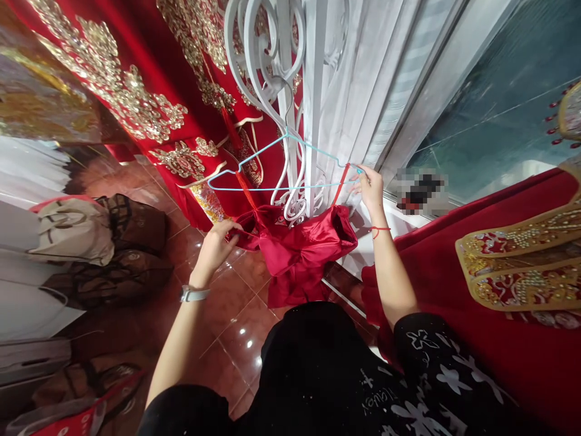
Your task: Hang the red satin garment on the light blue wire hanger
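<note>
A light-blue wire clothes hanger [285,189] hangs by its hook from a white scrolled metal stand [313,109]. From its bar a shiny red satin dress [299,248] is suspended by two thin red straps, with its lower part hanging toward the floor. My left hand [219,245], with a watch on the wrist, pinches the dress at the left side of its top edge. On the other side, my right hand [370,188] has its fingers closed on the right end of the hanger, close to the strap.
Red garments with gold sequins [154,115] hang at the upper left. At the right is a red garment with gold beaded panels [512,266], below a glass pane [481,103]. Several bags [131,236] lie on the tiled floor [231,339] at the left.
</note>
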`<control>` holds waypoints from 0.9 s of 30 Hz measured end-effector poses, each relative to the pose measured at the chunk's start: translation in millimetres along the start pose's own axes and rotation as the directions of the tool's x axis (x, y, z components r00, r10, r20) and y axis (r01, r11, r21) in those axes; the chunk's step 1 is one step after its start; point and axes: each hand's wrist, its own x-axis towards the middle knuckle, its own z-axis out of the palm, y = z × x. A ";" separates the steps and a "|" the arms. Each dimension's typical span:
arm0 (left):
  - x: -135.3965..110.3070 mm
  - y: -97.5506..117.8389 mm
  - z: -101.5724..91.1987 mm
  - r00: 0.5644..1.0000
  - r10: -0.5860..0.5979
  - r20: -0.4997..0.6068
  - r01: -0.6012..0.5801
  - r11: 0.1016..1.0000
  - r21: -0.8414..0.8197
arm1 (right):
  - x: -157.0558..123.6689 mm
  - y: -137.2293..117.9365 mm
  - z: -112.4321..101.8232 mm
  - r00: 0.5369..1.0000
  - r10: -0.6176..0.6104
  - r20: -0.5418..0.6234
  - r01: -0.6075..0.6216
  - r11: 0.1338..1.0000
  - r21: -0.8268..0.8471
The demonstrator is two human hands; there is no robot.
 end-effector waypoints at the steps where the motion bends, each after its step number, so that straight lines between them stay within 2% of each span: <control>1: 2.5 2.5 2.5 0.989 -0.021 -0.148 0.018 1.000 -0.026 | 1.0 -0.8 1.9 1.000 -0.022 0.002 0.022 0.999 0.023; 3: 9.9 5.3 8.0 0.906 -0.114 -0.407 0.067 0.989 -0.129 | 3.8 -2.6 6.8 0.997 -0.079 -0.002 0.079 0.996 0.049; 4: 14.5 5.1 10.3 0.865 -0.173 -0.471 0.085 0.976 -0.202 | 5.9 -3.6 9.3 0.995 -0.097 0.004 0.097 0.994 0.048; 5: 19.4 3.9 12.1 0.850 -0.225 -0.476 0.099 0.956 -0.276 | 8.5 -4.5 11.5 0.994 -0.105 0.016 0.104 0.994 0.039; 6: 24.1 1.9 13.3 0.867 -0.260 -0.425 0.114 0.934 -0.340 | 11.2 -5.1 13.0 0.994 -0.105 0.033 0.105 0.994 0.026; 7: 28.1 -0.6 13.9 0.903 -0.272 -0.332 0.135 0.914 -0.383 | 13.7 -5.5 13.6 0.994 -0.101 0.050 0.101 0.995 0.010; 9: 32.0 -5.5 14.5 0.969 -0.239 -0.063 0.196 0.898 -0.395 | 15.6 -5.9 11.7 0.993 -0.094 0.066 0.096 0.995 -0.023; 10: 31.5 -7.4 15.1 0.974 -0.214 0.079 0.228 0.899 -0.374 | 14.0 -6.2 9.4 0.994 -0.098 0.052 0.100 0.994 -0.040; 11: 29.5 -8.8 16.2 0.960 -0.196 0.198 0.256 0.901 -0.351 | 10.1 -7.1 6.9 0.994 -0.109 0.017 0.110 0.992 -0.063; 12: 26.5 -9.6 18.0 0.942 -0.192 0.274 0.280 0.901 -0.332 | 3.8 -8.9 4.6 0.991 -0.127 -0.045 0.122 0.988 -0.095; 13: 23.0 -9.8 20.7 0.933 -0.204 0.296 0.299 0.898 -0.324 | -4.7 -12.0 3.3 0.979 -0.151 -0.133 0.133 0.982 -0.137; 14: 19.6 -9.6 24.3 0.938 -0.227 0.262 0.308 0.892 -0.331 | -15.1 -16.7 3.9 0.956 -0.179 -0.231 0.138 0.974 -0.181; 15: 16.9 -8.9 28.6 0.951 -0.252 0.180 0.302 0.886 -0.352 | -26.6 -23.2 7.0 0.925 -0.206 -0.319 0.141 0.966 -0.217; 16: 15.3 -7.9 33.4 0.960 -0.272 0.073 0.279 0.880 -0.384 | -38.5 -31.5 13.0 0.896 -0.230 -0.381 0.146 0.961 -0.236; 17: 15.0 -6.6 38.5 0.958 -0.284 -0.036 0.243 0.873 -0.422 | -50.0 -41.4 22.0 0.885 -0.248 -0.394 0.167 0.959 -0.227; 19: 18.1 -3.1 49.1 0.932 -0.300 -0.203 0.160 0.844 -0.512 | -69.1 -63.9 48.9 0.917 -0.290 -0.274 0.261 0.956 -0.137; 20: 20.8 -1.2 54.1 0.917 -0.313 -0.248 0.129 0.820 -0.557 | -75.8 -75.3 65.6 0.933 -0.336 -0.128 0.327 0.941 -0.086; 21: 23.8 0.7 58.8 0.904 -0.331 -0.270 0.112 0.794 -0.598 | -80.6 -85.8 83.7 0.919 -0.391 0.055 0.393 0.919 -0.034; 22: 26.5 2.3 63.1 0.894 -0.352 -0.278 0.106 0.769 -0.630 | -83.6 -95.0 102.3 0.873 -0.434 0.222 0.444 0.896 0.007; 23: 28.6 3.6 66.8 0.883 -0.375 -0.283 0.108 0.747 -0.656 | -85.1 -102.7 120.7 0.822 -0.456 0.341 0.479 0.878 0.020; 25: 29.9 4.7 72.3 0.855 -0.432 -0.285 0.114 0.695 -0.710 | -85.1 -113.5 154.8 0.756 -0.451 0.474 0.524 0.851 -0.026; 27: 27.0 4.3 74.7 0.816 -0.518 -0.256 0.123 0.589 -0.799 | -83.4 -119.9 182.2 0.743 -0.405 0.533 0.534 0.839 -0.107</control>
